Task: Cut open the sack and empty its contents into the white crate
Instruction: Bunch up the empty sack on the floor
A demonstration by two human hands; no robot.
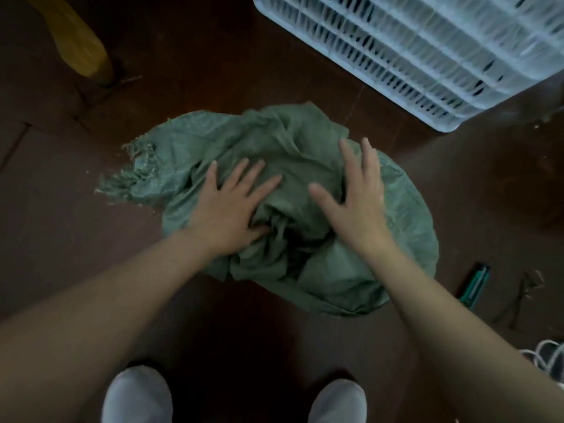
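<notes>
A green woven sack (pixel 274 141) lies crumpled and flat on the dark floor, its frayed cut edge pointing left. My left hand (pixel 232 203) presses flat on the sack's middle with fingers spread. To its right, my right hand (pixel 357 190) is over the sack's right part with straight fingers, slightly blurred. Neither hand holds anything. The white slatted crate (pixel 427 50) stands at the upper right, beyond the sack; its inside is not visible.
A green utility knife (pixel 474 283) lies on the floor right of the sack, with loose strings (pixel 525 288) beside it. White rope (pixel 546 358) shows at the right edge. A yellow wooden leg (pixel 76 44) stands at the upper left. My two shoes (pixel 137 395) are at the bottom.
</notes>
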